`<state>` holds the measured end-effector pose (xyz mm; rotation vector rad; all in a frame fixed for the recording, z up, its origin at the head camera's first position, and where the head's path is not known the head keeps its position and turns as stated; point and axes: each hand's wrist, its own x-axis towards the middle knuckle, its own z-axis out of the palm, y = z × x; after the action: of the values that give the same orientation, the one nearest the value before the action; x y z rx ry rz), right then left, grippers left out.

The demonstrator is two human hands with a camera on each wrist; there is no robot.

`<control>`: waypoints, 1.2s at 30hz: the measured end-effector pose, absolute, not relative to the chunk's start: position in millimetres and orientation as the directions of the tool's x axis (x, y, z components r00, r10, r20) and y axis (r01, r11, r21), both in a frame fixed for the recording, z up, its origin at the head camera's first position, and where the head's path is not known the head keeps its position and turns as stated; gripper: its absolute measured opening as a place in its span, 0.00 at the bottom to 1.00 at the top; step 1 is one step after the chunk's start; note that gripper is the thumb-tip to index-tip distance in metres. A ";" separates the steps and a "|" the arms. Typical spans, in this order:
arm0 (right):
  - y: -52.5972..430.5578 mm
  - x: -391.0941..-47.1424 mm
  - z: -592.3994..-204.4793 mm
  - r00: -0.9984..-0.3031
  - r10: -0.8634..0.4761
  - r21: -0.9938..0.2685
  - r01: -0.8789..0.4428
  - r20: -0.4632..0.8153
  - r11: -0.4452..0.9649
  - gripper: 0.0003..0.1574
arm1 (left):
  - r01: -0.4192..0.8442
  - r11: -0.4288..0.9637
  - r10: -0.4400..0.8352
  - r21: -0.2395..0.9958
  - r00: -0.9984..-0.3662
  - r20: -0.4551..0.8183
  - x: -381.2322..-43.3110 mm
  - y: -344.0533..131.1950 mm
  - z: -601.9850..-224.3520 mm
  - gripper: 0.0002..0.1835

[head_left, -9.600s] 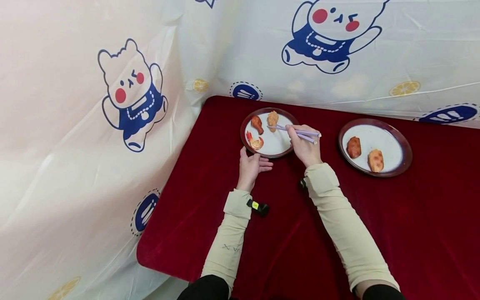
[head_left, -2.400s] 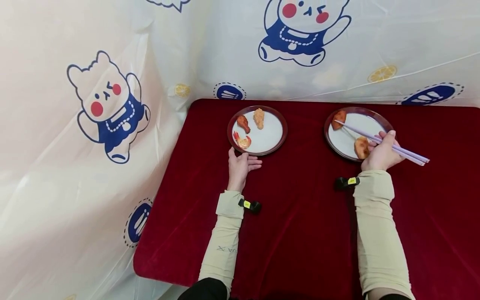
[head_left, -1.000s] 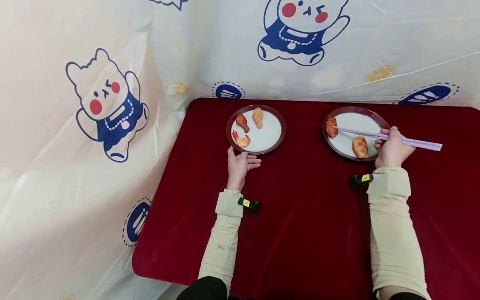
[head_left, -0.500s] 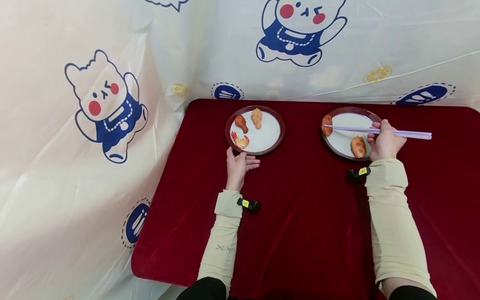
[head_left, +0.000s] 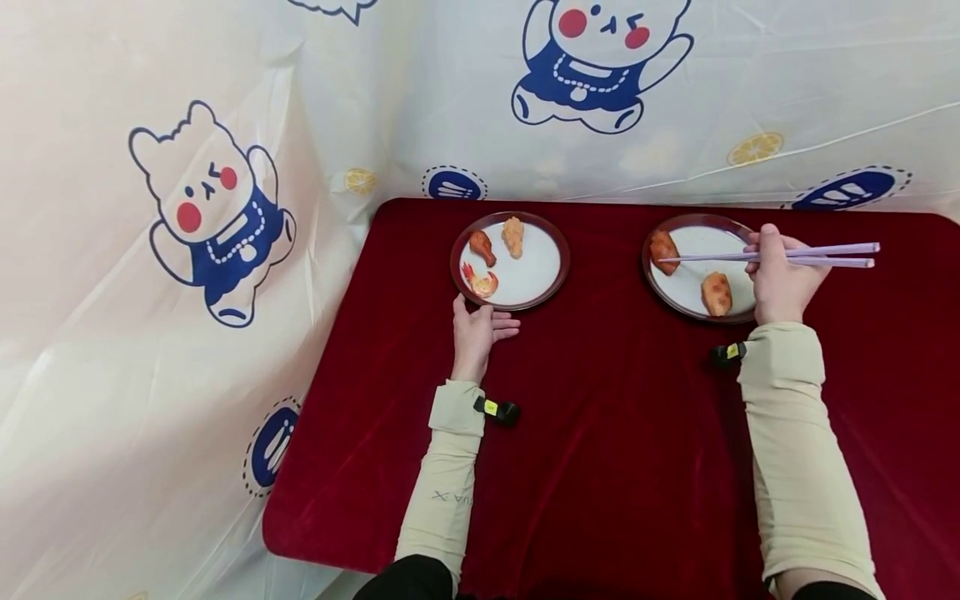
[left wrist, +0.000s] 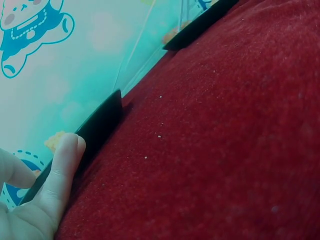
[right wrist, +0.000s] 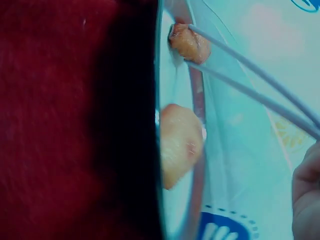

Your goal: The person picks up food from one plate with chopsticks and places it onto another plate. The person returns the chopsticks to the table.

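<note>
My right hand (head_left: pixel 786 275) holds a pair of pale purple chopsticks (head_left: pixel 720 257) over the right plate (head_left: pixel 660 294). Their tips straddle a glossy brown piece of fried chicken (right wrist: pixel 190 44) at that plate's far left rim. A lighter golden-brown fried piece (head_left: pixel 717 294) lies nearer the plate's front. At the left plate (head_left: pixel 536 279), my left hand (head_left: pixel 474 342) touches the near rim with thumb and fingers extended. On this plate are a drumstick (head_left: pixel 482 247), a crumbed chicken piece (head_left: pixel 513 237) and a shrimp (head_left: pixel 481 281).
Both white plates have brown rims and stand on a dark red cloth-covered table (head_left: pixel 585 417), with a gap of cloth between them. Its left edge and rounded front corner show. A printed curtain (head_left: pixel 435 100) hangs behind and to the left.
My right hand and the chopsticks went from the left plate to the right one. The brown chicken piece has shifted and turned at the rim there. My left hand stays at the left plate.
</note>
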<state>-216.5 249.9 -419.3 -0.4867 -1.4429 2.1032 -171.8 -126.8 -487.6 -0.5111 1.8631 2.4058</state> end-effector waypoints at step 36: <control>240.6 -236.9 -425.3 -0.722 0.627 -0.778 -0.203 -0.292 -0.595 0.14 | -0.236 -0.267 -0.157 0.934 -0.946 -0.284 -171.6 -126.5 -487.9 0.41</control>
<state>-236.9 240.6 -425.3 -0.7680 -1.0304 2.3140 -171.6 -126.5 -487.9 -0.5020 1.8694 2.4095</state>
